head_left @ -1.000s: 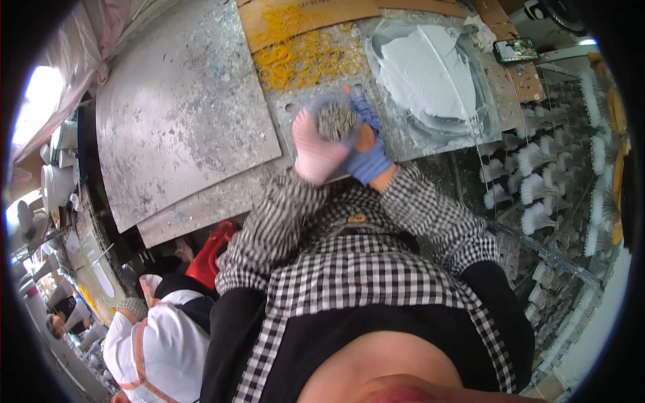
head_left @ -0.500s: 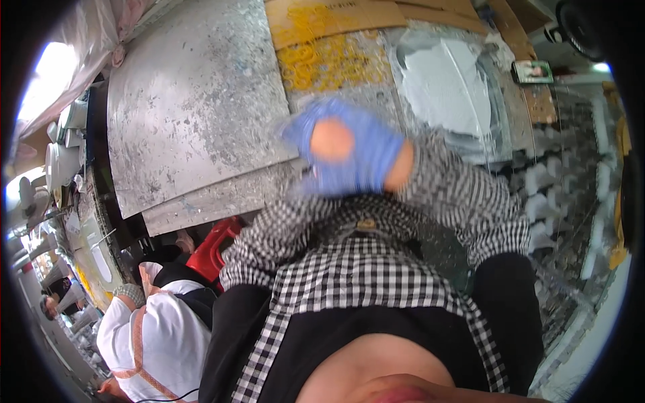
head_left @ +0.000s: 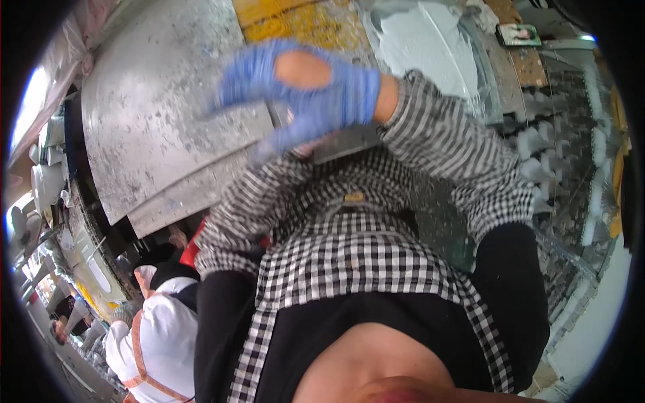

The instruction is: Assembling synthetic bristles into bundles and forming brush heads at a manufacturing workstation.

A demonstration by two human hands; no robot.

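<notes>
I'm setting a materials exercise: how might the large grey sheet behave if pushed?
The sheet is probably stiff, since its near edge looks crisp and unsagging. Its breadth suggests it could be awkward, perhaps heavy. Lying flat, it would likely slide rather than roll or tip.

Right hand (head_left: 322, 93) blue-gloved, thumb spread, hanging over the speckled grey sheet (head_left: 154, 114)! | left hand (head_left: 310, 146) mostly hidden behind it | yellow rings (head_left: 306, 25), white paste (head_left: 424, 50) up beyond | phone (head_left: 519, 35), upper right

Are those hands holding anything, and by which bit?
It can't be told: the blue-gloved right hand, back upward, mostly hides the left hand, and no held thing shows.
</notes>
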